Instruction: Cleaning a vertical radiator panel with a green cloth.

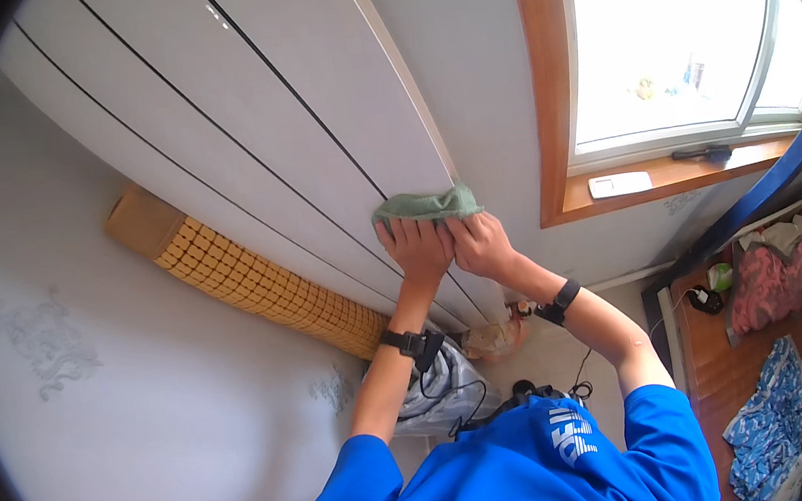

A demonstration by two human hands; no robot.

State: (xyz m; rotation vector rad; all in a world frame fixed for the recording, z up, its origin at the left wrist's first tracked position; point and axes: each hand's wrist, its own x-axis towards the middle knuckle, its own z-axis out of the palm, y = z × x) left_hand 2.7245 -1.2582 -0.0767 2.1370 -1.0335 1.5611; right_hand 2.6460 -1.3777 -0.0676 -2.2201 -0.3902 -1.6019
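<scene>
Both hands are on a folded green cloth point(426, 207), which lies against the front of a tall white panel radiator point(296, 47) with dark vertical gaps. My left hand point(417, 248) has its fingers over the cloth's lower edge. Beside it, touching, my right hand point(480, 243) grips the cloth's right end near the radiator's side edge. The palms and the cloth's underside are hidden. Each wrist wears a black strap, and a cable hangs from the left one.
A rolled bamboo mat point(263, 281) leans left of the radiator. Below are a grey bundle point(439, 387) and a valve pipe point(523, 308). At right, a wood-framed window sill point(667, 179) holds a white device point(620, 185); a bed point(704, 372) holds clothes.
</scene>
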